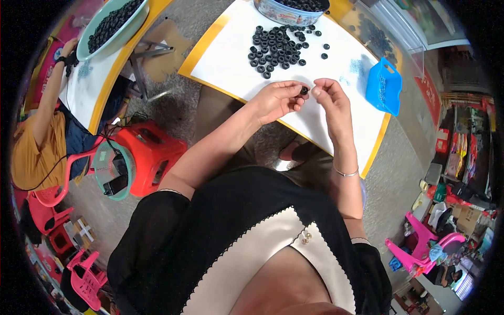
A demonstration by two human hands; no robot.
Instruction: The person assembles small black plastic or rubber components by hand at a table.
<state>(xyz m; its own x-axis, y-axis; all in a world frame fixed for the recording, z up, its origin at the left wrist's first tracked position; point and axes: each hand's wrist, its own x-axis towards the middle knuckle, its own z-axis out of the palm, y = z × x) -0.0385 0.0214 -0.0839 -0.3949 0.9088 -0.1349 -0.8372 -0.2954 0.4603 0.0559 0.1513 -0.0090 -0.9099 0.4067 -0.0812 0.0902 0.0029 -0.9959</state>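
The left forearm (218, 139) slants from the near left toward the far right, reaching over the near edge of a white table (223, 58) with a yellow border. The left hand (274, 102) is turned partly palm up, its lower fingers curled, and it grips a small black ring (304, 91) between thumb and fingertips. The ring is held above the table, near the middle of its near edge.

The right forearm (347, 149) runs almost straight away from the body, with a thin bracelet (346, 174) at the wrist. The right hand (337, 107) bends left toward the ring, thumb and forefinger drawn narrowly together just to the right of it; whether they pinch something fine I cannot tell.

Farther off than the hands, a loose pile of black rings (277, 48) lies on the table, with a patterned tub (291, 16) at the far side. Near the right edge stands a blue basket (392, 92). At the far left, a co-worker's hand (69, 48) is beside a pale green bowl (137, 26) of black rings.
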